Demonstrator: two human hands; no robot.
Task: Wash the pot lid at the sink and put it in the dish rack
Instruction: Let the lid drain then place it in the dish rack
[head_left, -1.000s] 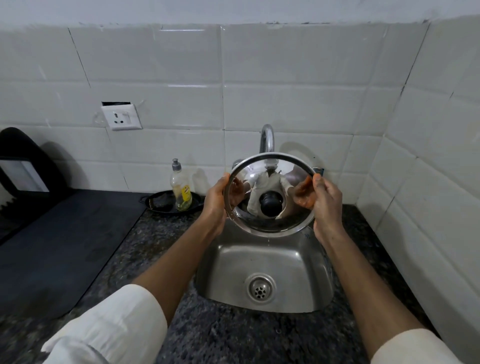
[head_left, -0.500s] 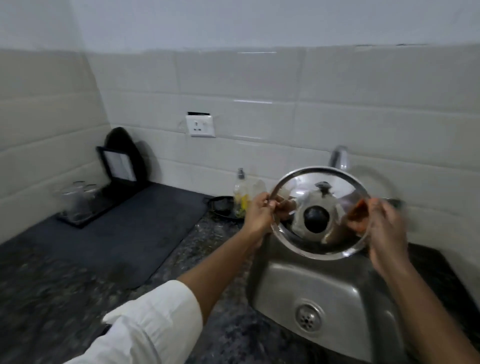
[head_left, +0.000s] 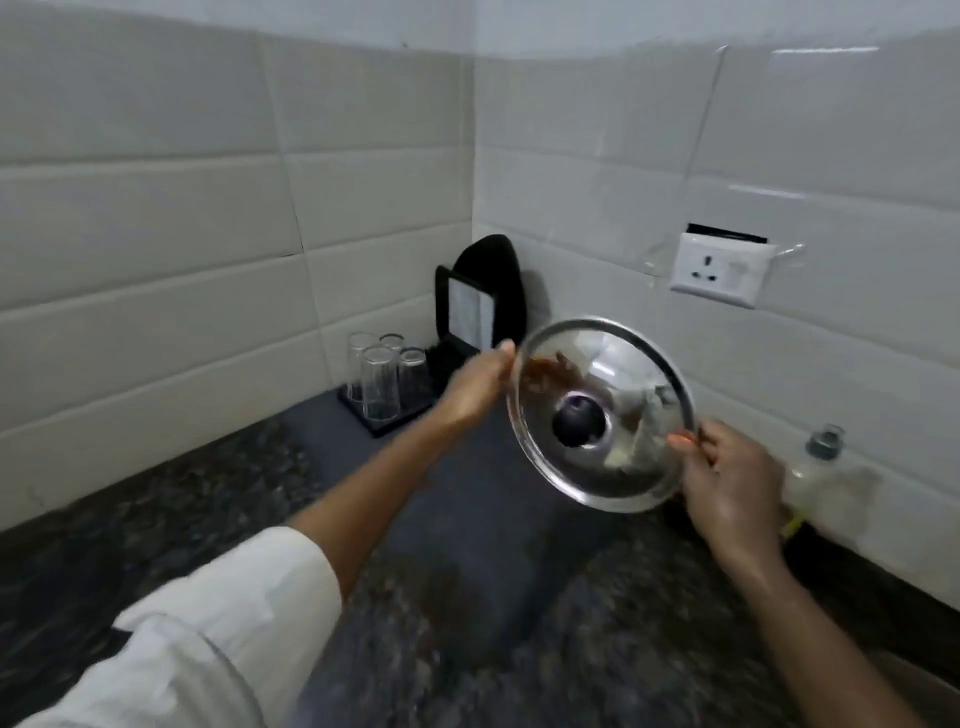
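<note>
I hold a round glass pot lid (head_left: 613, 457) with a steel rim and a black knob upright in the air above a dark mat. My left hand (head_left: 475, 389) grips its left rim. My right hand (head_left: 727, 483) grips its lower right rim. In the corner stands the black dish rack (head_left: 415, 410), to the left of the lid and beyond it. The sink is out of view.
Several upturned glasses (head_left: 379, 379) stand in the rack, with a black board (head_left: 488, 291) upright behind them. A dark drying mat (head_left: 483, 519) covers the granite counter (head_left: 156, 519). A soap bottle (head_left: 821, 478) stands behind my right hand. A wall socket (head_left: 719, 275) is above.
My view has swung left from the sink to the corner. Both hands have carried the lid left, away from the sink and over the mat, closer to the rack.
</note>
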